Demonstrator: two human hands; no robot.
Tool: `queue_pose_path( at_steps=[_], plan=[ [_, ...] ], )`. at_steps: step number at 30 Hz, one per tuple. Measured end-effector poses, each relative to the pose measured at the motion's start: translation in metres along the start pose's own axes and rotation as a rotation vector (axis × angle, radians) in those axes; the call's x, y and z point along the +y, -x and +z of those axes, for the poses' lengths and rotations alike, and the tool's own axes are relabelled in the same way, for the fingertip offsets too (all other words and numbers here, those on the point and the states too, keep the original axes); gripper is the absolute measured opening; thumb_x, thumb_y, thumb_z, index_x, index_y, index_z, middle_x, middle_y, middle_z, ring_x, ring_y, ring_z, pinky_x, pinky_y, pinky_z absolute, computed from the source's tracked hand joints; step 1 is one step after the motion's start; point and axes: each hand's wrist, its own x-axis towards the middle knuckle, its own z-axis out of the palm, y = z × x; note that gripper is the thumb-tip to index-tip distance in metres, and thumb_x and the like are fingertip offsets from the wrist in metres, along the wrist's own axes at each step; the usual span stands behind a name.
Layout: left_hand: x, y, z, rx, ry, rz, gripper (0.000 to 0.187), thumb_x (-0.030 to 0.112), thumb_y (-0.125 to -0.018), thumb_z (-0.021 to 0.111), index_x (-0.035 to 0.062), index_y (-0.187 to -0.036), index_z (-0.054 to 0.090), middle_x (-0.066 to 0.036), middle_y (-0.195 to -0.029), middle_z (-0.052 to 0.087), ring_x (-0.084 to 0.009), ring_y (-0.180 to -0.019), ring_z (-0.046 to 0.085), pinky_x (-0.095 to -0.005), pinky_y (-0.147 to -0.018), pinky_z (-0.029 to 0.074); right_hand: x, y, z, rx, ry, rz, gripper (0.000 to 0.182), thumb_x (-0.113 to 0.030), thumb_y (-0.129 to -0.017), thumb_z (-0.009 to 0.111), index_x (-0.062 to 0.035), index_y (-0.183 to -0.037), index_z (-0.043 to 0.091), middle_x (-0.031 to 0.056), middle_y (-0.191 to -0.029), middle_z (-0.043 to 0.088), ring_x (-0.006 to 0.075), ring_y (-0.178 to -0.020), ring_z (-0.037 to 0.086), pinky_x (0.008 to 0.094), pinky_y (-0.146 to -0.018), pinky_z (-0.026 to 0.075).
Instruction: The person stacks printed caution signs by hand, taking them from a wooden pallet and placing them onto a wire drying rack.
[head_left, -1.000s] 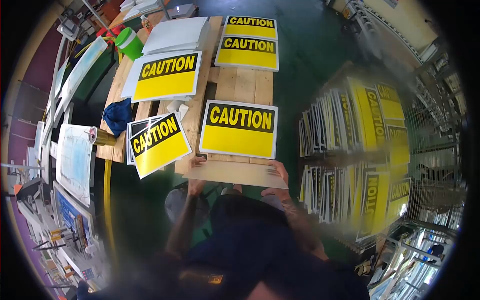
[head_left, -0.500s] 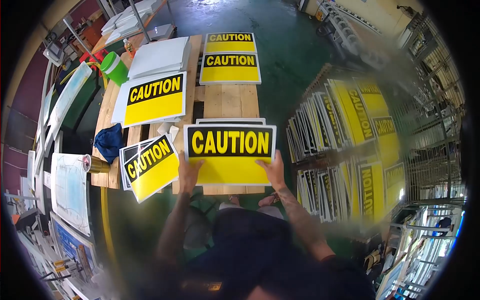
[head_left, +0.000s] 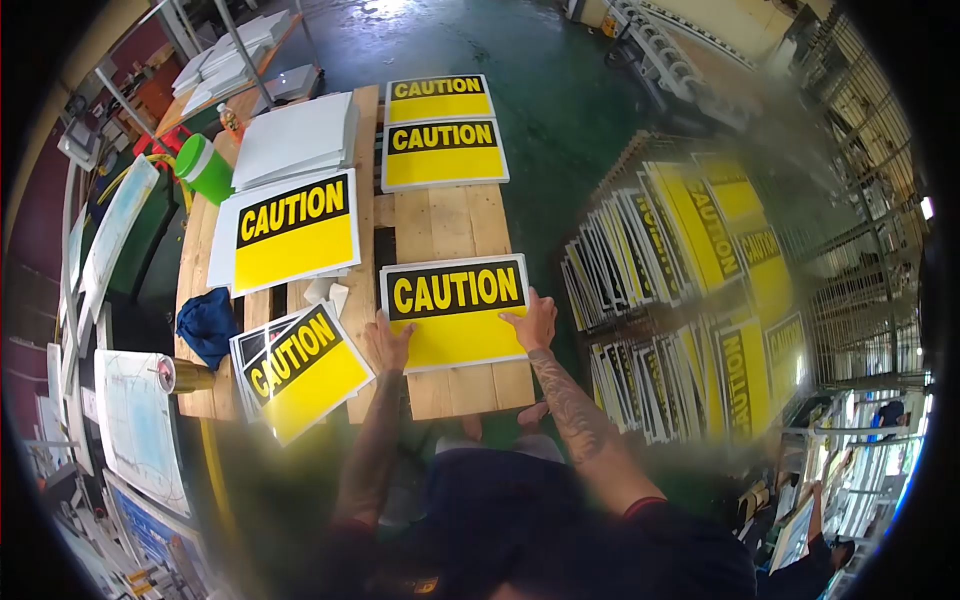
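Observation:
A yellow and black CAUTION sign (head_left: 455, 312) lies on the near end of the wooden pallet table (head_left: 470, 392), apparently over at least one more sign whose pale edge shows at its rim. My left hand (head_left: 389, 342) grips its left edge, thumb on the yellow face. At the opposite edge is my right hand (head_left: 533, 322), with its thumb also on top; the fingers of both hands are partly hidden at the sides. Left of my left hand, several overlapping CAUTION signs (head_left: 318, 365) rest at an angle.
Farther back are a CAUTION stack (head_left: 297, 235), white sheets (head_left: 293, 140) and two more CAUTION piles (head_left: 442, 155). A green tumbler (head_left: 203, 168), blue cloth (head_left: 207, 328) and can (head_left: 185, 375) line the left side. A wire rack (head_left: 690, 290) of signs stands right. Another person (head_left: 815, 560) is at lower right.
The sign between my hands has gone down onto the table, nearly covering the sign edge that showed behind it. The view has shifted slightly. A person has appeared at lower right.

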Motion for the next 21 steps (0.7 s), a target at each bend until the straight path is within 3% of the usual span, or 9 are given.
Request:
queue_pose_path(
  at_steps=[6,8,10,11,12,13,14,18,21],
  plan=[
    [-0.028,-0.014,0.027,0.117,-0.272,0.11,0.071,0.063,-0.079,0.082,0.0052,-0.117,0.065,-0.022,-0.113,0.064,-0.0444,-0.104,0.062,-0.0547,-0.088,0.051,0.005,-0.002,0.003,-0.005,-0.098,0.048,0.089,-0.046,-0.071,0.095,-0.0107,-0.141,0.054,0.0195,-0.122,0.059,0.0402,-0.116,0.059,0.0513,-0.092,0.053],
    [-0.059,-0.022,0.05,-0.006,-0.257,0.143,0.078,0.066,-0.086,0.076,0.0101,-0.139,0.065,-0.024,-0.125,0.068,-0.0416,-0.122,0.06,-0.0593,-0.105,0.044,0.011,-0.005,0.003,-0.033,-0.078,0.089,0.092,-0.049,-0.068,0.095,-0.0102,-0.141,0.055,0.0215,-0.12,0.062,0.0415,-0.113,0.062,0.0529,-0.094,0.053],
    [-0.108,-0.046,0.098,0.279,-0.063,0.383,0.07,0.063,-0.089,0.076,0.0011,-0.12,0.07,-0.023,-0.113,0.071,-0.0421,-0.107,0.065,-0.0557,-0.091,0.05,0.038,-0.013,0.01,-0.057,-0.137,-0.02,0.09,-0.056,-0.072,0.09,-0.0067,-0.139,0.056,0.0227,-0.126,0.064,0.0447,-0.118,0.061,0.0535,-0.099,0.052],
    [-0.065,-0.026,0.054,0.087,-0.114,0.259,0.069,0.061,-0.09,0.077,-0.004,-0.111,0.069,-0.025,-0.108,0.071,-0.0441,-0.103,0.065,-0.0556,-0.086,0.052,0.046,-0.008,0.001,-0.015,-0.372,-0.003,0.083,-0.053,-0.076,0.088,-0.0064,-0.138,0.059,0.0227,-0.133,0.063,0.0449,-0.12,0.06,0.0529,-0.103,0.05],
    [-0.071,-0.033,0.05,0.001,0.017,0.287,0.071,0.06,-0.091,0.076,-0.0061,-0.115,0.068,-0.028,-0.107,0.07,-0.0468,-0.104,0.063,-0.0568,-0.087,0.051,0.057,0.0,-0.031,0.096,-0.496,0.025,0.076,-0.051,-0.08,0.086,-0.0063,-0.137,0.061,0.0227,-0.135,0.062,0.0444,-0.121,0.059,0.0521,-0.105,0.048],
    [-0.082,-0.037,0.067,0.257,-0.007,0.406,0.072,0.059,-0.091,0.077,-0.0067,-0.121,0.068,-0.029,-0.108,0.069,-0.0475,-0.103,0.062,-0.0558,-0.088,0.051,0.065,0.005,-0.068,0.204,-0.621,0.026,0.07,-0.049,-0.084,0.084,-0.0063,-0.135,0.063,0.0226,-0.137,0.062,0.0439,-0.123,0.059,0.0514,-0.107,0.047],
    [-0.063,-0.029,0.045,0.132,-0.09,0.238,0.075,0.057,-0.095,0.074,-0.0075,-0.13,0.064,-0.03,-0.11,0.069,-0.0463,-0.106,0.063,-0.0519,-0.091,0.052,0.09,0.011,-0.113,0.358,-0.432,0.007,0.064,-0.045,-0.087,0.082,-0.0061,-0.134,0.064,0.022,-0.136,0.062,0.0432,-0.123,0.059,0.0513,-0.107,0.047],
    [-0.045,-0.025,0.032,0.233,0.157,0.205,0.06,0.048,-0.105,0.063,-0.0036,-0.137,0.06,-0.027,-0.122,0.067,-0.0391,-0.114,0.064,-0.0461,-0.096,0.053,0.252,0.061,-0.278,0.936,0.189,0.152,0.038,-0.029,-0.093,0.075,-0.0089,-0.124,0.066,0.0162,-0.117,0.065,0.0379,-0.115,0.059,0.0522,-0.101,0.045],
    [0.007,-0.01,0.025,0.235,0.463,0.246,0.056,0.045,-0.107,0.061,-0.0022,-0.138,0.06,-0.026,-0.125,0.067,-0.0373,-0.117,0.064,-0.0451,-0.097,0.053,0.315,0.115,-0.351,0.563,0.479,0.376,0.037,-0.03,-0.092,0.077,-0.0087,-0.12,0.067,0.0116,-0.112,0.065,0.035,-0.112,0.056,0.0518,-0.093,0.045]
  ],
)
